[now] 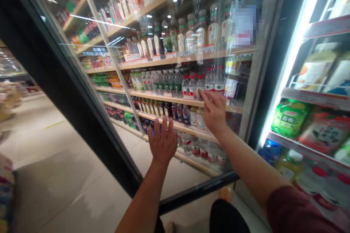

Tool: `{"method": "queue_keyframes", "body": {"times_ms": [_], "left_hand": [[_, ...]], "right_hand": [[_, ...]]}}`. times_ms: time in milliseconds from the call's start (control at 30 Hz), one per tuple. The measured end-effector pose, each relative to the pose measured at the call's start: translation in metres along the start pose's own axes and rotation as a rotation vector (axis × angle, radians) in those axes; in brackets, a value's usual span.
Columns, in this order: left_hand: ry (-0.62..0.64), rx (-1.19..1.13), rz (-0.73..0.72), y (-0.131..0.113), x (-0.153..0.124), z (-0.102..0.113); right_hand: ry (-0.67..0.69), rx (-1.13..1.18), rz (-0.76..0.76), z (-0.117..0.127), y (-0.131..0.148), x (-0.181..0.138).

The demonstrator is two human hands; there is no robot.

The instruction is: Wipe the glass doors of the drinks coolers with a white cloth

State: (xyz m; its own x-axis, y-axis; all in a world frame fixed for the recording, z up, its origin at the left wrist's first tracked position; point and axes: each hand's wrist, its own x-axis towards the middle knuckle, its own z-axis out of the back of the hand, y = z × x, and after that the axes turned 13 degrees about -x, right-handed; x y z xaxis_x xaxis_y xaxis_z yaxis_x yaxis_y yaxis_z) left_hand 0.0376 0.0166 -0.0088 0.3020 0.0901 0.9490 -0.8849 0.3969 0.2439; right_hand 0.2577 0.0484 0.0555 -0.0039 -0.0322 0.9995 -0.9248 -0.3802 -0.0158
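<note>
A framed glass door [191,174] stands ajar at a slant in front of me. My left hand [163,142] is spread against the glass low down, its fingers apart and nothing in it. Higher and to the right, my right hand [214,111] is at the glass with its fingers bent together. A small greyish patch shows at its fingertips; whether it is a held thing or a reflection I cannot make out. Through the pane appear shelves with rows of drink bottles [179,82].
At right, a lit cooler holds a green package [290,118], a red package [326,131] and several bottles. The door's dark frame [82,105] crosses the left side. Pale floor tiles [68,174] lie beyond it, with blurred goods at the far left edge.
</note>
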Motion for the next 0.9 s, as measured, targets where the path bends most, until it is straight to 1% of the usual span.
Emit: {"method": "queue_keyframes", "body": {"times_ms": [33,67,100,167,233,267,300,333,367,400,467,500,533,600,667,733,767,800,833,900], "left_hand": [[0.003,-0.004,0.003,0.000,0.000,0.000],[0.006,-0.009,0.009,0.000,-0.001,-0.001],[0.007,-0.013,0.013,0.000,-0.001,-0.001],[0.008,-0.019,0.015,0.001,-0.001,-0.001],[0.003,-0.020,0.012,0.001,-0.002,-0.002],[0.002,-0.022,0.010,0.002,-0.002,-0.002],[0.000,-0.025,0.008,0.002,-0.002,-0.002],[-0.002,-0.030,0.008,0.002,-0.002,-0.002],[-0.005,-0.037,0.009,0.001,-0.002,-0.002],[-0.007,-0.048,0.014,0.001,-0.002,-0.003],[-0.009,-0.079,0.030,0.001,-0.002,-0.003],[-0.008,-0.092,0.037,0.001,-0.002,-0.003],[-0.006,-0.098,0.043,0.001,-0.002,-0.004],[-0.008,-0.088,0.037,0.001,-0.002,-0.003],[-0.011,-0.064,0.026,0.001,-0.002,-0.003],[-0.007,-0.052,0.023,0.002,-0.003,-0.003],[-0.005,-0.051,0.026,0.003,-0.003,-0.003],[-0.002,-0.054,0.031,0.003,-0.004,-0.004],[0.001,-0.059,0.035,0.003,-0.004,-0.004],[0.006,-0.062,0.042,0.003,-0.005,-0.004]], "right_hand": [[-0.037,-0.015,-0.069,-0.001,-0.004,0.006],[-0.055,-0.026,-0.100,-0.001,-0.005,0.006],[-0.055,-0.032,-0.095,0.000,-0.003,-0.002],[-0.021,-0.021,0.008,0.006,0.005,-0.032],[0.062,0.042,0.197,0.013,0.009,-0.063],[0.117,0.068,0.280,0.016,0.008,-0.072],[0.165,0.079,0.332,0.019,0.003,-0.074],[0.190,0.074,0.338,0.021,-0.004,-0.069],[0.190,0.054,0.295,0.022,-0.014,-0.060],[0.165,0.025,0.213,0.022,-0.025,-0.047],[0.066,-0.020,0.009,0.020,-0.043,-0.025],[0.027,-0.040,-0.072,0.019,-0.049,-0.021],[0.003,-0.060,-0.126,0.019,-0.051,-0.023],[0.006,-0.096,-0.145,0.020,-0.048,-0.045],[0.054,-0.112,-0.077,0.024,-0.040,-0.079],[0.115,-0.094,0.025,0.027,-0.038,-0.103],[0.135,-0.081,0.065,0.028,-0.040,-0.106],[0.141,-0.076,0.082,0.028,-0.046,-0.102],[0.126,-0.079,0.065,0.027,-0.054,-0.093],[0.049,-0.117,-0.069,0.024,-0.073,-0.068]]}}
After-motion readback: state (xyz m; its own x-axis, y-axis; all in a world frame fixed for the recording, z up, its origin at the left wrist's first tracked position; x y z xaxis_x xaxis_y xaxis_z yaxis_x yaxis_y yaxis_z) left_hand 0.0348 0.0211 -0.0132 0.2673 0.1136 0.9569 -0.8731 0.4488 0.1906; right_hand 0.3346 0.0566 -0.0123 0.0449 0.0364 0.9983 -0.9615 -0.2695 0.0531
